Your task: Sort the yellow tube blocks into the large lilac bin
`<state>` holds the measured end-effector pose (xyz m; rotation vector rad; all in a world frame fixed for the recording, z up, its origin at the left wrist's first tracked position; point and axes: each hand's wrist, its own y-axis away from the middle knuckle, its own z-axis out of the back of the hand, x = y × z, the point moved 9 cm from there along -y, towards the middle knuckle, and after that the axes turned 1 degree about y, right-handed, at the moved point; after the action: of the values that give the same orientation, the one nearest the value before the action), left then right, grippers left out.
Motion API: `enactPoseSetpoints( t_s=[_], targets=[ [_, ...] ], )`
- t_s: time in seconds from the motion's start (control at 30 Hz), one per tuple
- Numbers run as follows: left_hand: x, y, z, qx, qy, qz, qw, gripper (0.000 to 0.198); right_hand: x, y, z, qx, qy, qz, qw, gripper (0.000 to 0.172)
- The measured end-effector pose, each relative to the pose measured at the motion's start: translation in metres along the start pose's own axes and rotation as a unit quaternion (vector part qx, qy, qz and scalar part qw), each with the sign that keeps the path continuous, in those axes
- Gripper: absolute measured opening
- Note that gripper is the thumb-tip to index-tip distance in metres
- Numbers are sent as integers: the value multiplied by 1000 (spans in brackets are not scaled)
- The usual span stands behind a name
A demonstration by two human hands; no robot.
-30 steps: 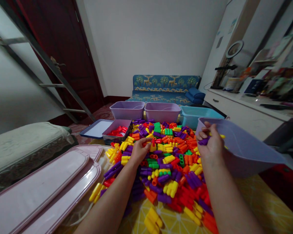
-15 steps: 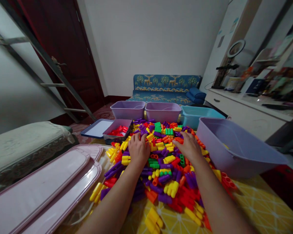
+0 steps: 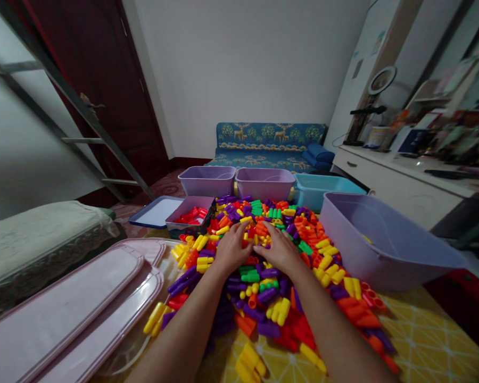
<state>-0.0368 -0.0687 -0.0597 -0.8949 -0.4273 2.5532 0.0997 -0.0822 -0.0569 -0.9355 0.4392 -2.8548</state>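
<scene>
Many small plastic pieces (image 3: 268,295) lie in one broad heap on the yellow cloth (image 3: 443,330), in yellow, purple, red, orange and green. If twelve o'clock points away from the person, the left hand (image 3: 232,249) rests just on the nine o'clock side of the heap's middle, and the right hand (image 3: 279,250) just on the three o'clock side. Their thumbs come very near to each other. The fingers of both hands are bent and a little spread, with tips among the pieces; whether they hold something, I cannot tell, because the hands cover this place.

At two to three o'clock stands the large violet bin (image 3: 383,260), at one o'clock the turquoise bin (image 3: 307,198), and at ten o'clock a small box (image 3: 186,230) with red pieces (image 3: 192,215) inside. Pink lids (image 3: 72,298) lie at eight o'clock.

In my judgement, each piece is light, stiff and not easily broken. The rounded, glossy surface may be somewhat slippery, so a loose handful can lose pieces at its edges. One piece, such as the green one (image 3: 249,274), is best pinched across its sides; for several, two cupped palms from nine and three o'clock seem more secure.
</scene>
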Motion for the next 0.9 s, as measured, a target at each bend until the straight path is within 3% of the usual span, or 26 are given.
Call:
enactPoseSetpoints(
  t_s=[0.1, 0.2, 0.3, 0.43, 0.57, 0.7, 0.8, 0.9],
  targets=[
    [-6, -2, 0, -9, 125, -74, 989, 70, 9, -2, -1, 12, -108, 31, 994, 70],
    [-5, -3, 2, -22, 227, -100, 969, 74, 21, -2, -2, 16, -223, 56, 973, 71],
    [2, -5, 0, -34, 282, -71, 956, 71, 28, -2, -2, 13, -262, 67, 963, 69],
    [17, -6, -4, -49, 320, -5, 946, 57, 14, -7, 8, -38, -187, 56, 980, 55],
    [25, -4, 1, -90, 238, 26, 967, 40, -3, -9, 22, -93, -44, 51, 993, 36],
    [13, -1, 13, -127, 109, -9, 986, 27, 0, -8, 28, -90, 9, 55, 994, 29],
    [1, 4, 24, -160, 0, -24, 987, 28, 15, -5, 26, -73, 18, 88, 993, 32],
    [-6, 7, 28, -162, -70, -24, 984, 27, 32, 0, 11, -11, 15, 136, 990, 42]
  ],
)
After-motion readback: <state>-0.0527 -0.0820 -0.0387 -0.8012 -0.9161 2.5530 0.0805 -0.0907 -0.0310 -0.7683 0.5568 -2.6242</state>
